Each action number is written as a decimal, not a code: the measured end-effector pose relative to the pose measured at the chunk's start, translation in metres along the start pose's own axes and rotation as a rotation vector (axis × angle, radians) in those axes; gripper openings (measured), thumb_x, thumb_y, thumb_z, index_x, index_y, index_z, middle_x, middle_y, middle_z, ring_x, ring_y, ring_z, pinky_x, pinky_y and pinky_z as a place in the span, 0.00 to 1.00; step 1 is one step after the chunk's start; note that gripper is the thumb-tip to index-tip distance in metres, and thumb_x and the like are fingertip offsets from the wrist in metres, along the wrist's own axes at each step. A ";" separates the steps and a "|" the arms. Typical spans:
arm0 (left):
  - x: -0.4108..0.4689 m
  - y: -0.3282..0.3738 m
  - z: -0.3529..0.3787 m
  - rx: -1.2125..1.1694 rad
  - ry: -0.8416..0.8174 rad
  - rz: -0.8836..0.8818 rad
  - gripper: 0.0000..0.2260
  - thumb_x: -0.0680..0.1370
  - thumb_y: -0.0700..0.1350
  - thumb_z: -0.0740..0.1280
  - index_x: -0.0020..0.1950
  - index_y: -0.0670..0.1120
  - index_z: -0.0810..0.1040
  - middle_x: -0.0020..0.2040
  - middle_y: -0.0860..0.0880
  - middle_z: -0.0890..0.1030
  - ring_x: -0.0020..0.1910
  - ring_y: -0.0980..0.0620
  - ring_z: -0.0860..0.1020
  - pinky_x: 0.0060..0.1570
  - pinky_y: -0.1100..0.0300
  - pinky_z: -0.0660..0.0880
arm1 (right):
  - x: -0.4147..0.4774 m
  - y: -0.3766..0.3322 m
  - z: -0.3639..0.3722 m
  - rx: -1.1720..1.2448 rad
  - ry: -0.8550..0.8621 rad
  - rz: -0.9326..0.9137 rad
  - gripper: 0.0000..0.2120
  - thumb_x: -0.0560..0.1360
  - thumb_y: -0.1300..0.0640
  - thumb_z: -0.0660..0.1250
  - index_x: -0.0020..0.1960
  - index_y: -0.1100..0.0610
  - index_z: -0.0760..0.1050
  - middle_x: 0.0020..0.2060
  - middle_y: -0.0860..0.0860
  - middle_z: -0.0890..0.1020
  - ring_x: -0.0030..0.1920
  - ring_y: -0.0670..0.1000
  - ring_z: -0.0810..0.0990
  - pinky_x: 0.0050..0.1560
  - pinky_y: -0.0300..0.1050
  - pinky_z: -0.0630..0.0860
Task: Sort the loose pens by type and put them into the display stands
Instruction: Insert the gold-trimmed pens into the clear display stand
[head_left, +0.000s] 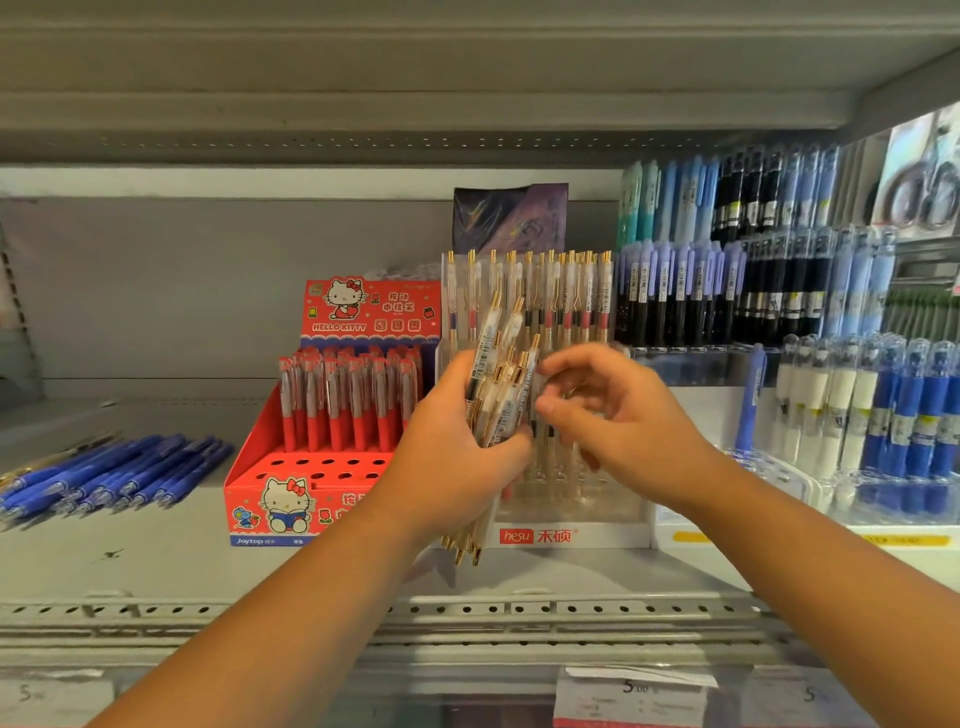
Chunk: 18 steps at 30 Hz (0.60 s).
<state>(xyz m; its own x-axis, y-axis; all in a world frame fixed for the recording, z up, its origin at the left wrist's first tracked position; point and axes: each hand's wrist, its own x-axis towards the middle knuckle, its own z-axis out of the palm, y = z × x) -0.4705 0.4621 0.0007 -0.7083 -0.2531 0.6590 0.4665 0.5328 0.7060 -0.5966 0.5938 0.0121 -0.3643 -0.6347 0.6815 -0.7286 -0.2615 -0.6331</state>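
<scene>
Gripping a bundle (501, 384) of clear, gold-clipped pens with the left hand (452, 441), fingers and thumb wrapped round its middle, gold tips poking out below the wrist. Reaching in with the right hand (618, 415), fingers bent, thumb and forefinger at the bundle's upper ends; cannot tell whether pinching a pen or only touching. Both held just in front of the clear stand (571, 535), hiding most of its middle.

Underneath, a grey metal shelf (156, 561), perforated along the front edge. Filling the right side, a tiered rack (727, 291) of blue, lilac, black and white pens, upright in rows. Left of the bundle, touching the clear stand's side, a red stand (311, 499) with cat pictures, red pens (343, 395) upright in its back rows, front holes bare. In the clear stand, a back row (530, 291) of pens like those in the bundle, showing above the hands. Far left, well apart from the stands, loose blue pens (114, 473) lying flat in a fan. Behind the clear stand, a dark purple card (509, 218). On the shelf's front edge, a price label (634, 696), print too blurred to read.
</scene>
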 end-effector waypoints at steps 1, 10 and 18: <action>0.000 0.000 0.000 -0.010 -0.007 0.000 0.23 0.73 0.38 0.70 0.61 0.60 0.74 0.43 0.55 0.83 0.35 0.57 0.81 0.34 0.61 0.77 | -0.001 -0.002 0.003 0.081 -0.040 0.024 0.12 0.74 0.57 0.73 0.55 0.49 0.76 0.44 0.49 0.82 0.38 0.53 0.81 0.32 0.38 0.77; -0.001 0.000 0.002 0.049 -0.071 -0.020 0.22 0.72 0.41 0.71 0.61 0.61 0.74 0.45 0.56 0.84 0.38 0.57 0.83 0.38 0.60 0.78 | 0.002 -0.006 0.001 0.278 -0.008 0.126 0.10 0.72 0.65 0.72 0.53 0.59 0.78 0.39 0.53 0.83 0.37 0.50 0.81 0.30 0.42 0.78; 0.000 -0.002 -0.001 0.048 0.013 0.009 0.20 0.75 0.43 0.72 0.60 0.63 0.72 0.52 0.62 0.82 0.50 0.62 0.82 0.44 0.72 0.75 | 0.007 -0.007 -0.001 0.382 0.184 0.147 0.06 0.76 0.67 0.67 0.53 0.61 0.76 0.43 0.60 0.81 0.39 0.54 0.85 0.35 0.41 0.82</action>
<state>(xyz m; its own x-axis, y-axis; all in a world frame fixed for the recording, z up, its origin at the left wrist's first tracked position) -0.4704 0.4606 -0.0003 -0.6974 -0.2583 0.6685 0.4462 0.5734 0.6871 -0.5947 0.5922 0.0219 -0.5705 -0.5542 0.6061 -0.4074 -0.4498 -0.7948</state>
